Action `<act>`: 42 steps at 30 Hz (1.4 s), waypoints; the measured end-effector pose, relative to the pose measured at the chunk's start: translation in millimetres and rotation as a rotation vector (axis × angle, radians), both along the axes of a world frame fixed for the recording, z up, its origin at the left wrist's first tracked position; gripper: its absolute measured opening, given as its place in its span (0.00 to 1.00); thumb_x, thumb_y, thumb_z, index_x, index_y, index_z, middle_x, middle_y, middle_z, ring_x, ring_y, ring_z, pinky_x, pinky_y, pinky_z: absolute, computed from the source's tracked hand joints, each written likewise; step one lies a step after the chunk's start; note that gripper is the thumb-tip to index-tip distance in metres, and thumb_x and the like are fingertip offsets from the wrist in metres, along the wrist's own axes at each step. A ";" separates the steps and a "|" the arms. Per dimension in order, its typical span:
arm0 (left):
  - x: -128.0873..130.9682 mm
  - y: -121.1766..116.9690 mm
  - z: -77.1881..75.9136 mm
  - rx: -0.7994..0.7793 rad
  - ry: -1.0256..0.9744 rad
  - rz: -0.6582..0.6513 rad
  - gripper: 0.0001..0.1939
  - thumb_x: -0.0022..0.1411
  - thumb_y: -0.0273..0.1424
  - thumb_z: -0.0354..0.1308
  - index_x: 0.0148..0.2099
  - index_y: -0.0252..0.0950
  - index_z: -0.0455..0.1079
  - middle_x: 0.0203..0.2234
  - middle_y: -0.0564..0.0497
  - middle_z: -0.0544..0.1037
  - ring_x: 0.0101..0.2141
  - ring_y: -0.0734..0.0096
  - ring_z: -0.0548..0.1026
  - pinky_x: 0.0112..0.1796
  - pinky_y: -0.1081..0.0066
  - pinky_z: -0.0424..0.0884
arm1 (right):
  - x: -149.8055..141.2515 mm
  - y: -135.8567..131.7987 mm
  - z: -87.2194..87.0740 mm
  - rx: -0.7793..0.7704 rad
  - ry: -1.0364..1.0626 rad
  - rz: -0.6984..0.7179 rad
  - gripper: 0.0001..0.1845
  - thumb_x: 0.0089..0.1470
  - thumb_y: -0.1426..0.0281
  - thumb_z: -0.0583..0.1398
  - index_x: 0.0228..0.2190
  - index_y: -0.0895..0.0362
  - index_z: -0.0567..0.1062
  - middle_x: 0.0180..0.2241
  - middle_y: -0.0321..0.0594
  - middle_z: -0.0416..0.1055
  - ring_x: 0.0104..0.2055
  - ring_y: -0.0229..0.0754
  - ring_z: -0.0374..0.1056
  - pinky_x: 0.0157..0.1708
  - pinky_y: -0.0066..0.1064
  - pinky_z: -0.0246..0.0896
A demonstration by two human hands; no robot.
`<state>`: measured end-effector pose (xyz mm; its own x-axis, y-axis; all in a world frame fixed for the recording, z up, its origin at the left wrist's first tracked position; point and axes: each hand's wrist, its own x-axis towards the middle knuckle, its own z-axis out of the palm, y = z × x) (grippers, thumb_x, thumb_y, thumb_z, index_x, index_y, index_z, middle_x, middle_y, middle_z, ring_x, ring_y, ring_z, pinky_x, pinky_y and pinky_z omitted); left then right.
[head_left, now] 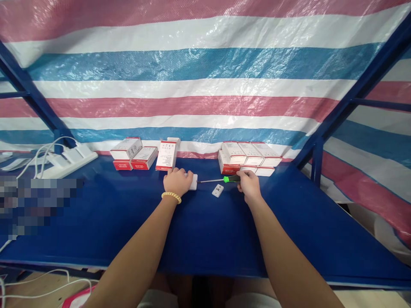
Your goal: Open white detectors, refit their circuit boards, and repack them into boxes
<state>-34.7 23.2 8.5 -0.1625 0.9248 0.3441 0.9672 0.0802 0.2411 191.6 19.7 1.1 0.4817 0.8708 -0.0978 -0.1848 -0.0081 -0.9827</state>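
On the blue tabletop, my left hand (177, 181) is closed around a small white plastic device (194, 182), whose right end sticks out past the fingers. My right hand (249, 185) grips a screwdriver (227, 179) with a green and black handle. Its thin metal shaft points left, and the tip is at or very near the device's right end; contact is too small to tell. Just below the shaft lies a small white plastic piece (217, 191) with openings in it. Most of the device is hidden under my left hand.
Red and white boxes (128, 149) are stacked at the back left, with an upright box (166, 155) beside them. More boxes (250, 154) stand at the back right. A white power strip (72, 160) with plugs and cables lies far left. Blue metal posts (317, 158) frame the table.
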 end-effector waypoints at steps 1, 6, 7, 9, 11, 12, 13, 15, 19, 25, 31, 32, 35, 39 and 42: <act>-0.1 0.0 -0.2 0.002 0.001 0.000 0.21 0.62 0.40 0.44 0.39 0.36 0.77 0.37 0.43 0.77 0.44 0.53 0.71 0.38 0.61 0.68 | -0.6 -0.4 0.8 -0.004 -0.007 -0.007 0.08 0.40 0.73 0.62 0.23 0.55 0.65 0.11 0.27 0.57 0.10 0.32 0.53 0.07 0.22 0.41; -1.0 0.8 -1.4 0.017 0.003 -0.008 0.21 0.62 0.40 0.43 0.38 0.37 0.76 0.37 0.43 0.77 0.43 0.52 0.71 0.37 0.60 0.68 | -2.2 -0.3 2.9 0.030 0.115 0.026 0.08 0.37 0.75 0.59 0.24 0.55 0.64 0.13 0.27 0.60 0.11 0.31 0.54 0.09 0.22 0.45; -1.1 1.2 -1.6 0.018 0.001 -0.009 0.21 0.62 0.40 0.43 0.38 0.37 0.76 0.37 0.43 0.77 0.43 0.52 0.72 0.37 0.60 0.68 | -2.5 0.0 3.1 0.029 0.141 0.024 0.08 0.36 0.75 0.59 0.24 0.55 0.64 0.12 0.27 0.60 0.11 0.31 0.54 0.09 0.22 0.45; -1.2 1.8 -1.8 0.017 -0.004 -0.011 0.21 0.62 0.40 0.43 0.37 0.37 0.76 0.37 0.44 0.77 0.43 0.53 0.72 0.38 0.61 0.68 | -3.3 0.4 3.6 0.024 0.179 0.004 0.09 0.35 0.75 0.58 0.23 0.55 0.64 0.12 0.28 0.60 0.11 0.31 0.53 0.09 0.22 0.45; -1.2 2.2 -2.0 0.018 -0.003 -0.012 0.21 0.62 0.40 0.44 0.38 0.37 0.76 0.37 0.43 0.77 0.43 0.53 0.72 0.38 0.61 0.68 | -3.7 0.5 4.4 0.025 0.196 -0.037 0.09 0.34 0.76 0.58 0.23 0.55 0.63 0.12 0.28 0.60 0.11 0.31 0.53 0.09 0.22 0.44; -1.1 2.2 -2.0 0.020 -0.001 -0.012 0.21 0.62 0.40 0.43 0.38 0.37 0.76 0.36 0.43 0.77 0.43 0.53 0.72 0.38 0.61 0.68 | -3.3 0.6 4.7 0.027 0.201 -0.059 0.09 0.34 0.76 0.58 0.22 0.55 0.63 0.12 0.27 0.60 0.11 0.31 0.53 0.09 0.22 0.43; -1.1 2.1 -2.0 0.022 0.002 -0.013 0.21 0.62 0.40 0.43 0.38 0.37 0.76 0.36 0.43 0.77 0.43 0.53 0.72 0.37 0.61 0.68 | -2.6 0.8 4.9 0.028 0.208 -0.082 0.09 0.34 0.76 0.58 0.22 0.55 0.62 0.11 0.27 0.59 0.11 0.31 0.52 0.09 0.22 0.43; -1.0 1.6 -1.7 0.025 0.006 -0.013 0.21 0.62 0.40 0.43 0.37 0.36 0.76 0.36 0.43 0.77 0.43 0.53 0.72 0.37 0.61 0.68 | -0.1 1.7 4.6 0.028 0.230 -0.129 0.08 0.35 0.75 0.57 0.21 0.55 0.61 0.11 0.27 0.59 0.10 0.31 0.51 0.09 0.23 0.41; 0.2 -0.4 -0.3 0.041 0.013 -0.011 0.21 0.62 0.40 0.43 0.37 0.36 0.76 0.36 0.43 0.77 0.43 0.53 0.72 0.38 0.61 0.67 | 5.3 4.3 2.4 0.037 0.271 -0.184 0.08 0.35 0.75 0.56 0.21 0.55 0.60 0.13 0.28 0.60 0.10 0.31 0.50 0.09 0.24 0.39; 1.9 -2.2 3.0 0.076 0.003 -0.034 0.19 0.61 0.39 0.46 0.38 0.34 0.75 0.36 0.42 0.77 0.43 0.55 0.72 0.45 0.59 0.63 | 4.8 4.3 2.9 0.042 0.272 -0.189 0.07 0.34 0.75 0.56 0.20 0.55 0.61 0.13 0.30 0.62 0.10 0.31 0.49 0.08 0.25 0.38; 0.0 -6.2 8.9 0.220 -0.073 -0.268 0.14 0.61 0.33 0.48 0.41 0.35 0.73 0.40 0.45 0.77 0.44 0.61 0.71 0.47 0.64 0.62 | 3.9 3.0 4.5 0.064 0.273 -0.193 0.06 0.35 0.75 0.56 0.20 0.56 0.61 0.13 0.31 0.62 0.11 0.31 0.50 0.09 0.24 0.39; 0.3 -7.7 9.9 0.220 -0.076 -0.344 0.14 0.60 0.33 0.49 0.42 0.36 0.73 0.41 0.45 0.77 0.45 0.61 0.71 0.47 0.64 0.62 | 3.9 2.9 4.8 0.067 0.275 -0.193 0.06 0.35 0.75 0.56 0.19 0.56 0.61 0.13 0.31 0.62 0.11 0.31 0.50 0.09 0.24 0.39; 1.9 -11.4 11.1 0.187 -0.054 -0.526 0.13 0.58 0.34 0.52 0.43 0.37 0.73 0.41 0.46 0.77 0.45 0.60 0.70 0.48 0.62 0.62 | 3.7 2.5 5.5 0.073 0.292 -0.207 0.06 0.35 0.75 0.56 0.19 0.55 0.60 0.13 0.30 0.61 0.11 0.31 0.50 0.09 0.25 0.38; 1.7 -9.4 7.1 0.114 -0.023 -0.630 0.12 0.55 0.32 0.54 0.41 0.38 0.74 0.41 0.48 0.78 0.45 0.62 0.71 0.49 0.62 0.62 | 4.1 2.0 5.4 0.086 0.274 -0.229 0.05 0.35 0.75 0.55 0.19 0.56 0.61 0.15 0.33 0.65 0.12 0.33 0.53 0.09 0.25 0.38; -1.0 -3.9 2.0 0.058 0.015 -0.646 0.14 0.56 0.31 0.54 0.44 0.40 0.75 0.44 0.49 0.78 0.47 0.62 0.71 0.53 0.62 0.60 | 4.5 1.5 5.3 0.086 0.252 -0.241 0.05 0.34 0.75 0.55 0.19 0.56 0.62 0.16 0.34 0.67 0.13 0.33 0.54 0.09 0.25 0.38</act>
<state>-35.7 19.3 10.5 0.4257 0.8143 0.3945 0.8194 -0.5319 0.2137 196.1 21.2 6.4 0.6440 0.7456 -0.1714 -0.4081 0.1454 -0.9013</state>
